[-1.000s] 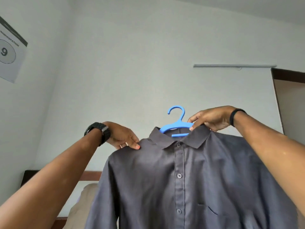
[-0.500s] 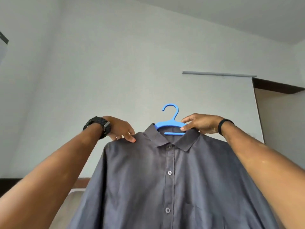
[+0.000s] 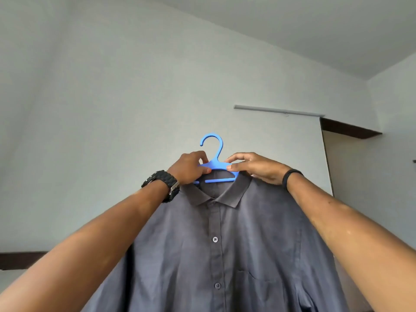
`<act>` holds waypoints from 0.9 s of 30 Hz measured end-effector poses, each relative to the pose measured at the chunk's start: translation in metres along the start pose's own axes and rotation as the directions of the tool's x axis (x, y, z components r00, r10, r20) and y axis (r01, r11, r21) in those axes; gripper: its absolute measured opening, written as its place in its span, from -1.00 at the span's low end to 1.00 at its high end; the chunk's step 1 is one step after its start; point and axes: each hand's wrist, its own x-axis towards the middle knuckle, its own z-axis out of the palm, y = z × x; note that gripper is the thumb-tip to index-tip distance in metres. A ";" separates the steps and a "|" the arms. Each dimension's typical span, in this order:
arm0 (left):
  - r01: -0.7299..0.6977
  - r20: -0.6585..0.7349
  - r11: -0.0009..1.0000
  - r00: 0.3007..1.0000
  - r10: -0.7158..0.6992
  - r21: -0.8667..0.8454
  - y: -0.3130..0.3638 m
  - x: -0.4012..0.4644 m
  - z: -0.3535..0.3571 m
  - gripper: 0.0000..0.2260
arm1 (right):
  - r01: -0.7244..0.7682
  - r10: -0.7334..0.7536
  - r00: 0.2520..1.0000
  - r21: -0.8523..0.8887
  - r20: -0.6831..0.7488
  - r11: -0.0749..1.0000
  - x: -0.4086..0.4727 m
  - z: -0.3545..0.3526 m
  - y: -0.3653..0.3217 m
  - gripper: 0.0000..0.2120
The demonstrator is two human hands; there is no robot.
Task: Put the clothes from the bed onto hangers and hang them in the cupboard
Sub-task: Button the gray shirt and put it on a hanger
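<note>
A dark grey button-up shirt (image 3: 216,244) is held up in the air, draped on a blue plastic hanger (image 3: 216,164) whose hook stands upright above the collar (image 3: 216,194). The hanger's top bar is pinched on both sides of the hook: on the left by the left hand (image 3: 191,167), its thumb and fingers curled round the bar, and on the right by the right hand (image 3: 254,167), its fingertips (image 3: 229,167) closed on the bar while the palm rests on the shirt's shoulder. The shirt hangs below the hanger, front facing the camera, its placket buttoned and a chest pocket (image 3: 270,287) seen lower right of the collar. A black watch (image 3: 162,183) is worn on the left wrist and a black band (image 3: 290,176) on the right. Compared with half a second ago, the left hand has been moved from the shirt's left shoulder to the hanger beside the hook, and both hands are now set close together. Behind the hanger a pale wall is seen, with a grey rail (image 3: 279,111) up to the right of it and a dark-framed opening (image 3: 351,130) farther right.
</note>
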 end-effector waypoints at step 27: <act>-0.259 -0.142 0.811 0.966 0.216 -0.525 0.209 0.134 0.372 -0.88 | -0.497 0.340 0.852 -0.409 -0.398 0.765 -0.156 -0.315 0.191 -0.77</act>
